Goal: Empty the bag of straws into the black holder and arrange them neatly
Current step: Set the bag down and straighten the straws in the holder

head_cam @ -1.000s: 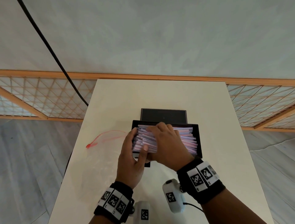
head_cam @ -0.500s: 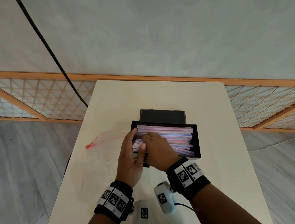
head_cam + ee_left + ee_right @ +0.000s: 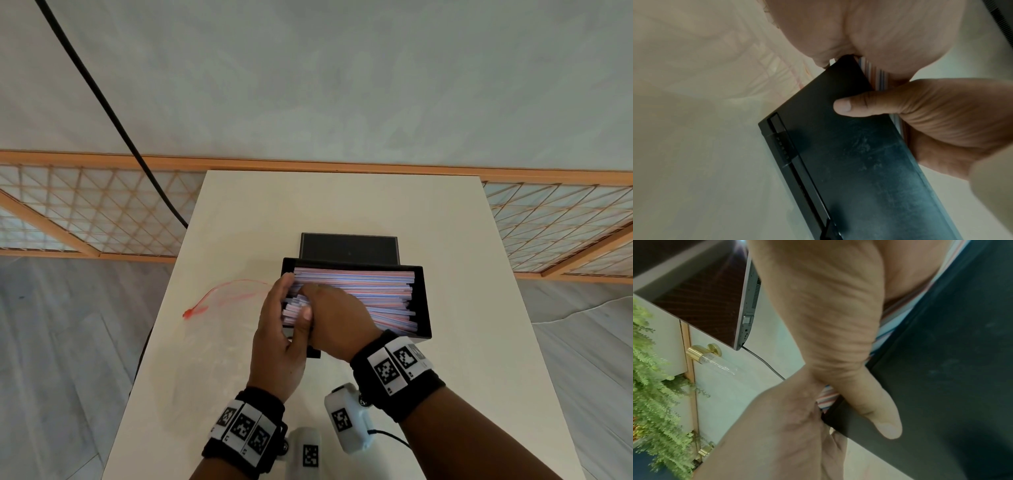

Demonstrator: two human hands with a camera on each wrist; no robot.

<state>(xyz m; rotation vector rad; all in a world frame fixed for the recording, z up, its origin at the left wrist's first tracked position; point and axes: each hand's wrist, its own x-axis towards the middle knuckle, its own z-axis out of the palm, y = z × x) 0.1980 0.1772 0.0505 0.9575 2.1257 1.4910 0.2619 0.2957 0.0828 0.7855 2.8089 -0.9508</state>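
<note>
The black holder (image 3: 423, 301) stands mid-table with its lid (image 3: 349, 248) tipped open behind it. Pink-and-blue striped straws (image 3: 376, 291) fill it lengthwise; those nearest me lie slightly askew. My left hand (image 3: 274, 342) cups the straws' left ends, fingers along the end wall and thumb across the top of a raised bunch. My right hand (image 3: 339, 322) is over the near-left part, fingers curled down into the straws. Its thumb (image 3: 842, 105) presses on the holder's front wall (image 3: 849, 162). The clear bag (image 3: 205, 342) with a red zip (image 3: 219, 296) lies flat to the left.
The cream table (image 3: 342, 205) is narrow, with its edges close on both sides. A black cable (image 3: 102, 85) hangs down past the table's far-left corner. A wooden lattice rail (image 3: 85, 212) runs behind the table, and grey floor lies below.
My right hand has drawn back from the middle of the straws toward the near-left corner. The far rows now lie straighter. The left hand has stayed at the left end.
</note>
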